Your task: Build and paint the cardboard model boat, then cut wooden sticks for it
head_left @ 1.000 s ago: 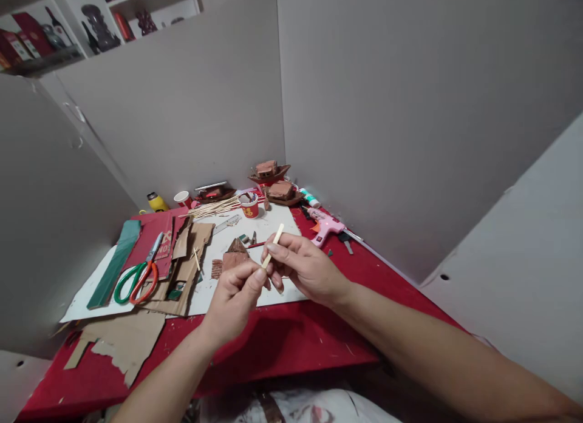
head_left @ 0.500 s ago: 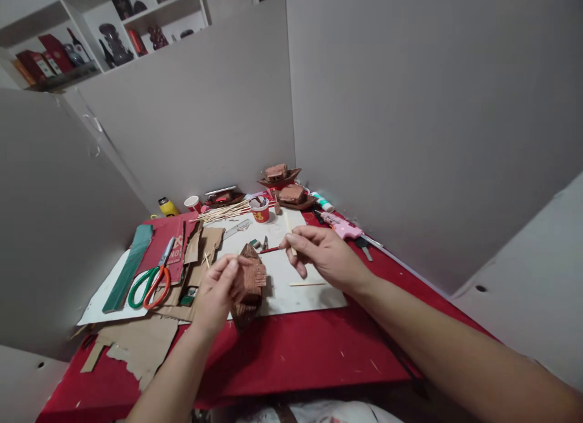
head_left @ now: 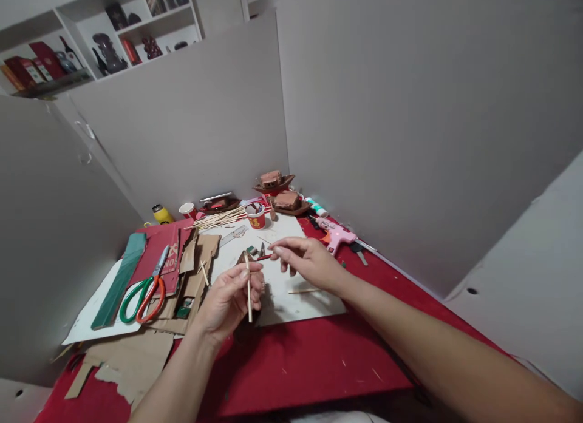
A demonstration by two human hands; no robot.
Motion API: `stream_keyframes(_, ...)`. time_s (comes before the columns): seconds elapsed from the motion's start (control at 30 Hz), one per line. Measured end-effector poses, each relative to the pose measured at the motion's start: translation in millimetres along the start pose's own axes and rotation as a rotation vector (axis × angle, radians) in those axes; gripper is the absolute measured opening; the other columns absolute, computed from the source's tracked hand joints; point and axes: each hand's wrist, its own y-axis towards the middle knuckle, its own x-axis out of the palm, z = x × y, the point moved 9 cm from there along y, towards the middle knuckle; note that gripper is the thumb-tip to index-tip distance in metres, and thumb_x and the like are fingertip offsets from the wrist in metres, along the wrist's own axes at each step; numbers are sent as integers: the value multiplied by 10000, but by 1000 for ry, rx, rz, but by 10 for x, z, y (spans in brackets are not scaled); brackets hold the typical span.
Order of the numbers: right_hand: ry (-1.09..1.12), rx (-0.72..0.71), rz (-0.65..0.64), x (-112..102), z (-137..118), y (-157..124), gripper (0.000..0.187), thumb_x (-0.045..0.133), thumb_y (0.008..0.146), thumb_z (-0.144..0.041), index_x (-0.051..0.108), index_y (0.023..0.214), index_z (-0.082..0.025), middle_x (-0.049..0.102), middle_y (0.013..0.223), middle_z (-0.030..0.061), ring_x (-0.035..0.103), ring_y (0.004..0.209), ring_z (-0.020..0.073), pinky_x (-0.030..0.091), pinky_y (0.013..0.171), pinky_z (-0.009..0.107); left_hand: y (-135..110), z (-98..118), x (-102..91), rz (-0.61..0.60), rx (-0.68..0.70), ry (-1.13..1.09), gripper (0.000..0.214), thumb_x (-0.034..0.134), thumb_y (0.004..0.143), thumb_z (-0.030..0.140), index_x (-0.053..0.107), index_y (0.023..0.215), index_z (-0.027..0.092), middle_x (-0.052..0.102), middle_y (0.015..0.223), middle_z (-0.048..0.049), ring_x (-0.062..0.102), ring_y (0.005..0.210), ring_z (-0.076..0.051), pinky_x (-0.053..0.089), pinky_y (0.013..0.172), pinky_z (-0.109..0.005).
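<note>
My left hand [head_left: 234, 294] is closed around a thin pale wooden stick [head_left: 249, 298], which stands nearly upright between thumb and fingers. Beneath that hand lies a small brown model boat, mostly hidden, with only its pointed end [head_left: 245, 257] showing. My right hand [head_left: 303, 260] hovers just to the right, thumb and forefinger pinched. A fine pale sliver juts from its fingertips, too thin to name. Under the right hand another pale stick [head_left: 303, 291] rests on the white board [head_left: 285, 311].
Scissors [head_left: 153, 297] lie on cardboard [head_left: 207, 250] at left. A red paper cup [head_left: 255, 219], a bundle of sticks [head_left: 216, 219] and brown model boats [head_left: 288, 201] stand at the back. A pink glue gun [head_left: 339, 233] is at right, on red cloth [head_left: 291, 362].
The pale stick that was in my right hand is now in my left. My right hand has moved slightly left and down. My left hand now covers more of the boat.
</note>
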Motion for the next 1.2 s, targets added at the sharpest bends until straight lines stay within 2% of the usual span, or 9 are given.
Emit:
stream_keyframes(0.13, 158, 35, -159, 240, -92, -131, 429, 558, 850, -509, 669, 958, -109, 637, 681, 26, 493, 468, 75, 427, 417, 195, 23, -132, 103, -87, -76, 70, 252, 712, 779, 323, 684, 935, 127, 602, 608, 2, 504, 429, -71, 451, 407, -182)
stream_keyframes(0.3, 239, 77, -192, 269, -42, -142, 357, 637, 811, -470, 661, 828, -114, 598, 614, -7, 428, 448, 48, 376, 410, 170, 49, -219, 132, -120, -115, 169, 252, 713, 775, 353, 687, 873, 123, 599, 549, 4, 467, 364, -65, 397, 357, -174)
stream_keyframes(0.57, 219, 100, -220, 254, -78, -159, 214, 621, 814, -330, 676, 792, -124, 602, 598, -16, 439, 444, 51, 353, 427, 170, 7, -172, 63, -45, -52, 256, 206, 698, 793, 336, 685, 857, 141, 608, 520, 25, 422, 325, -39, 305, 332, -152)
stream_keyframes(0.8, 214, 79, -273, 291, -119, -176, 176, 608, 816, -283, 678, 795, -123, 636, 651, 0, 464, 489, 60, 370, 454, 175, -41, -187, -37, 11, -18, 355, 207, 667, 822, 356, 671, 852, 152, 593, 505, 36, 393, 327, -33, 263, 337, -157)
stream_keyframes(0.93, 211, 64, -274, 286, -122, -187, 160, 592, 827, -263, 658, 774, -127, 596, 623, -20, 443, 494, 60, 351, 455, 175, -45, -168, -51, 57, -1, 431, 232, 663, 822, 385, 659, 813, 153, 576, 493, 40, 371, 341, -29, 249, 349, -158)
stream_keyframes(1.03, 211, 60, -279, 292, -143, -196, 137, 598, 808, -238, 632, 730, -130, 541, 596, -38, 417, 508, 58, 326, 460, 172, -72, -123, -28, 73, 44, 507, 238, 654, 831, 387, 658, 800, 151, 557, 487, 45, 365, 366, -24, 251, 372, -152)
stream_keyframes(1.2, 236, 80, -306, 338, -173, -213, 158, 583, 799, -265, 586, 704, -139, 487, 561, -53, 392, 486, 61, 324, 462, 186, -167, -59, 33, 35, 178, 621, 180, 601, 879, 333, 674, 834, 175, 548, 511, 47, 400, 424, -37, 301, 419, -154)
